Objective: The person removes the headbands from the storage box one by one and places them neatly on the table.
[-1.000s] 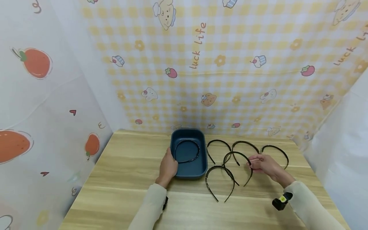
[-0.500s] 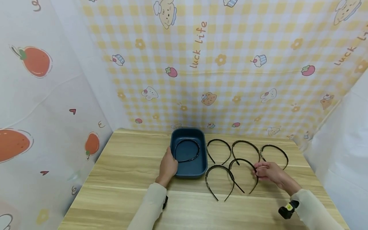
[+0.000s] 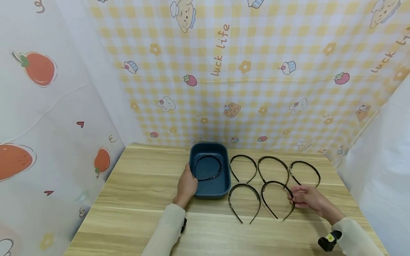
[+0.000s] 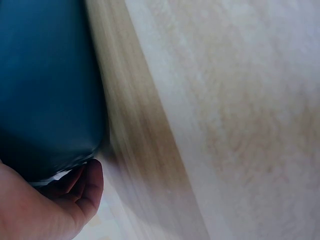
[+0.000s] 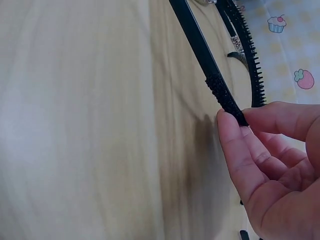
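Note:
My left hand [image 3: 187, 185] grips the left wall of a dark blue plastic box [image 3: 211, 190]; in the left wrist view its fingers [image 4: 91, 186] curl against the box's edge. Inside the box lies one thin black headband [image 3: 221, 165]. On the right side of the table, my right hand [image 3: 310, 200] pinches a toothed black headband [image 3: 262, 193] by its right side, the arch pointing toward the back. Up close in the right wrist view, thumb and fingertips close on a rough, beaded-looking stretch of this headband [image 5: 198, 50].
Three more black headbands lie in a back row: a left one [image 3: 255, 165], a middle one [image 3: 272, 157] and a right one [image 3: 306, 163]. Another toothed headband [image 3: 242, 185] lies in front, beside the box. Patterned cloth [image 3: 243, 89] hangs behind the wooden table [image 3: 144, 185].
My right hand has moved right and toward me with the pinched headband, which no longer overlaps the front-left one. The left hand and the box have stayed put.

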`<state>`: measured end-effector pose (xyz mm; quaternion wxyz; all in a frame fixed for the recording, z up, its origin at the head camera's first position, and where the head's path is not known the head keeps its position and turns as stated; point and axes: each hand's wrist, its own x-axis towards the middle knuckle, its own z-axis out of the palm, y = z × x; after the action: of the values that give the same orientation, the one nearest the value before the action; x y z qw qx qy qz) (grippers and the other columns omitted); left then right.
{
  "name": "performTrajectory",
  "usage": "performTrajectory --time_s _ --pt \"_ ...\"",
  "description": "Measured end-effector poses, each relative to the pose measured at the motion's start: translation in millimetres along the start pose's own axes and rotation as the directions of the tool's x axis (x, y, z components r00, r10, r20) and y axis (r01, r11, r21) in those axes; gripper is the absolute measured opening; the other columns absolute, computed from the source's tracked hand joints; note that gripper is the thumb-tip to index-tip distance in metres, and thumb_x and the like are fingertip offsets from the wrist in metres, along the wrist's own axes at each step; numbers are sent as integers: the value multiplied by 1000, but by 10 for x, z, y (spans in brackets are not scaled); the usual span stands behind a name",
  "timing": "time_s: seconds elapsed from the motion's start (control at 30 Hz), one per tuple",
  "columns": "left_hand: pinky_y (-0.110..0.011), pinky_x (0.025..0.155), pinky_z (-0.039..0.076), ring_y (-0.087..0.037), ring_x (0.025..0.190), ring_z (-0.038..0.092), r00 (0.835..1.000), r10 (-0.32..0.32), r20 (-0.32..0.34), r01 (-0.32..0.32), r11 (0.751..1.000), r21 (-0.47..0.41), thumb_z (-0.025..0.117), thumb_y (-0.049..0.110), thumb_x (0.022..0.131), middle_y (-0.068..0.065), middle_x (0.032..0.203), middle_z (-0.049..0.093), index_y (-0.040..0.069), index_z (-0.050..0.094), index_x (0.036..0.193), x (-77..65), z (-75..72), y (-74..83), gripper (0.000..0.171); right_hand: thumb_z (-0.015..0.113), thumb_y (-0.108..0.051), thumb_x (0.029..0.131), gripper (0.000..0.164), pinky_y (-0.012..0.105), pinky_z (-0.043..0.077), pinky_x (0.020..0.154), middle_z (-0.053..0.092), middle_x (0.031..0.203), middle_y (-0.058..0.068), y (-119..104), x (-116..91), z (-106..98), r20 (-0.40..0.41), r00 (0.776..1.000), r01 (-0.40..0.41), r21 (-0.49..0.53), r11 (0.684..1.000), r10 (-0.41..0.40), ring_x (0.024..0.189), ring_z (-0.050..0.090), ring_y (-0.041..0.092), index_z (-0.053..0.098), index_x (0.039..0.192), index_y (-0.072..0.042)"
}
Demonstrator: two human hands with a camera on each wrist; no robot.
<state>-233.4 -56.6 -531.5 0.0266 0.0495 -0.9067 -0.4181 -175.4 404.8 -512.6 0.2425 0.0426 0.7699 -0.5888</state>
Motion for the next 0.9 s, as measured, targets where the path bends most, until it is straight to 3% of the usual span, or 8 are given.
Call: performTrajectory --time_s 0.7,0.9 --pt "-52 105 43 -39 134 48 1000 5 5 -5 1000 -7 45 1 96 -25 150 43 -6 26 153 2 2 -9 60 61 1 92 34 35 59 77 66 98 6 74 -68 32 -66 997 -51 -50 997 47 89 68 15 50 121 16" --pt "-53 98 48 -42 127 52 999 48 -2 -47 999 16 44 -2 94 -28 146 46 -9 28 150 12 10 -38 59 62 1 91 40 36 59 80 64 105 9 67 -82 29 -61 996 -67 -31 997 65 89 69 17 49 125 18"
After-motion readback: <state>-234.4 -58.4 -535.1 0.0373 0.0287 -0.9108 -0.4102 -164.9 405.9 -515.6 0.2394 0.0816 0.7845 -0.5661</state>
